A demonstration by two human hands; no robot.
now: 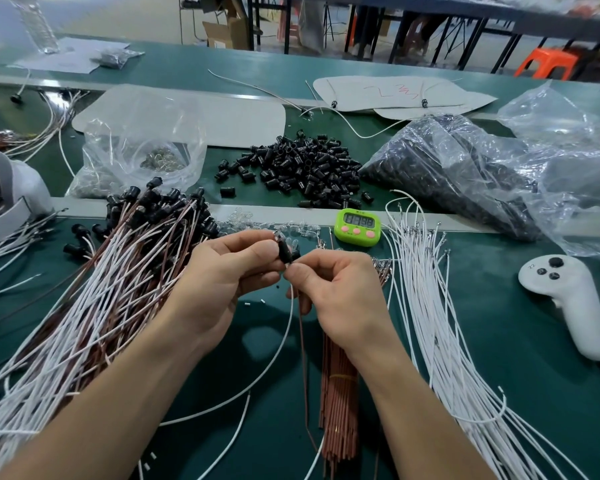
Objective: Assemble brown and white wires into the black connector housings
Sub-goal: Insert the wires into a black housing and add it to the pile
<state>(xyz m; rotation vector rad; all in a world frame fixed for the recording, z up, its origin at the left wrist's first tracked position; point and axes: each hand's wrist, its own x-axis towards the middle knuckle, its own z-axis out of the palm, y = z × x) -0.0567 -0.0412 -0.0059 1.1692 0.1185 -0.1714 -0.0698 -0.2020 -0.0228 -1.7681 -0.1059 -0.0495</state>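
The fingers (pixel 258 243) of both hands close on one black connector housing (pixel 285 253), held above the green table (pixel 520 375).

Left of the fingers lies a heap of finished leads (pixel 118 271). Their brown and white wires fan toward the near edge, and their black housings are bunched at the far end.

The left hand (pixel 222 275) pinches the housing between thumb and curled fingers. The housing stands nearly upright, with a clear tip at its top.

The right hand (pixel 336 299) touches the housing's lower end, thumb and forefinger pinched together on the wires there. From these fingertips a white wire (pixel 282 337) curves down and to the left, and a brown wire (pixel 302 358) hangs almost straight.

Below the right wrist lies a tied bundle of brown wires (pixel 336 410). Beyond the fingers sits a pile of loose black housings (pixel 302 168), and nearer, just to the right, a green timer (pixel 357 226).

Right of the right hand spreads a sheaf of white wires (pixel 430 306). Further right lies a white controller (pixel 568 299), and beyond it a clear bag of black parts (pixel 447 168).
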